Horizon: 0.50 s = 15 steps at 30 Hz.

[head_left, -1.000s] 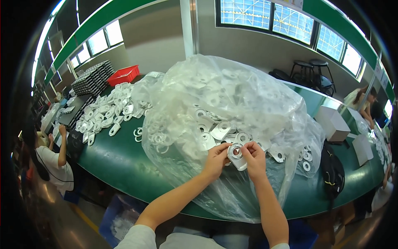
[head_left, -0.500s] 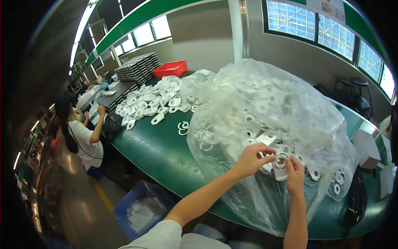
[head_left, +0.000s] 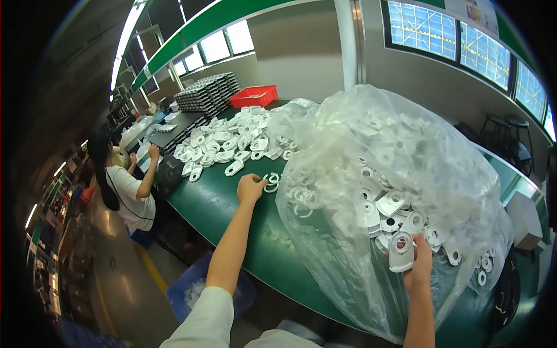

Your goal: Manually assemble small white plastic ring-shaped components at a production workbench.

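My right hand (head_left: 422,264) grips a white plastic part (head_left: 401,253), flat with a rounded end and a round hole, in front of the clear plastic bag (head_left: 325,133). Inside the bag's opening lie many similar white parts (head_left: 393,200). My left hand (head_left: 251,188) is stretched out to the left over the green table (head_left: 261,238). Its fingers pinch together at the edge of a few thin white rings (head_left: 272,182), apparently on one of them.
A heap of loose white parts (head_left: 232,139) spreads along the table's far left. Behind it stand stacked dark trays (head_left: 206,93) and a red bin (head_left: 253,96). A blue tub (head_left: 246,293) sits below the table edge. A co-worker (head_left: 130,185) sits at left; a white box (head_left: 523,220) stands right.
My left hand has left the part it was touching beside my right hand and moved left to the rings. My right hand still holds the part, now slightly lower. The view has shifted a little.
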### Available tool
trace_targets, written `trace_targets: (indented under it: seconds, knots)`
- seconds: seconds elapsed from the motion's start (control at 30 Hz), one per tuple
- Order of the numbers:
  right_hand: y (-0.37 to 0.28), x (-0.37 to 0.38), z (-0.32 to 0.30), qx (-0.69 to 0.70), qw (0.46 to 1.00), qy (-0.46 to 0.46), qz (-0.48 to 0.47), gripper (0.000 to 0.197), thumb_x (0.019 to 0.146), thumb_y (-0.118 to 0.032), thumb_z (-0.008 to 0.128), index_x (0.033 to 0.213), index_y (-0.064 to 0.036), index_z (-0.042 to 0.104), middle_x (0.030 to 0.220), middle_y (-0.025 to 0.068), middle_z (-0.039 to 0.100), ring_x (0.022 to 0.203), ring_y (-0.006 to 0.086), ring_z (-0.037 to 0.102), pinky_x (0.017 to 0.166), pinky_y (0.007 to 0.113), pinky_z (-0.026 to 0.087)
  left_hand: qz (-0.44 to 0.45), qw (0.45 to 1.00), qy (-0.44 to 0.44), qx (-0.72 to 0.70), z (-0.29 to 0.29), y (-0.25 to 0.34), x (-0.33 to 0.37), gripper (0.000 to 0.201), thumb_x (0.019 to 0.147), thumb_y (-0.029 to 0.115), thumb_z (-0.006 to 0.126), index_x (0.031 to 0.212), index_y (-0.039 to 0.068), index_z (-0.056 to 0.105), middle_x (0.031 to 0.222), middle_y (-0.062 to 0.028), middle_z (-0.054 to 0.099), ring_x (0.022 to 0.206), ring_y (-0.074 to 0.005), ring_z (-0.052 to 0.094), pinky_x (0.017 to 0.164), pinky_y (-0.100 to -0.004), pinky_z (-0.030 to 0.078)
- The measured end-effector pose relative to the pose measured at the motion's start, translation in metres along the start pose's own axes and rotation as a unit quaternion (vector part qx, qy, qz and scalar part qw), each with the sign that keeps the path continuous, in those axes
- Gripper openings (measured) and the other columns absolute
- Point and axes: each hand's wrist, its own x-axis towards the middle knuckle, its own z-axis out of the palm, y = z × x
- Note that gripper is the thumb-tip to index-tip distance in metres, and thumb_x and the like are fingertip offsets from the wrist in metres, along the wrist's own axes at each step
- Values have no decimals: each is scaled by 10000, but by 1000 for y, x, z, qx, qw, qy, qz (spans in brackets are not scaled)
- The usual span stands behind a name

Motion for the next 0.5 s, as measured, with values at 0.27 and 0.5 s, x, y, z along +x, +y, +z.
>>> trace_targets:
  seconds: [0.27,0.5]
  knots:
    - [2,3,2,0,996,-88,18,353,938,-293,451,1073,23,531,954,144,642,786,273,659,702,372,548,158,983,-92,30,-37,45,33,53,647,123,687,695,109,707,713,-100,664,741,-268,651,683,-369,515]
    - [-3,-4,10,11,995,-96,36,296,945,-203,441,1108,34,506,973,152,635,812,295,661,707,376,553,285,874,-230,320,-71,88,41,113,653,135,691,759,129,730,790,-79,692,736,-247,660,689,-360,529]
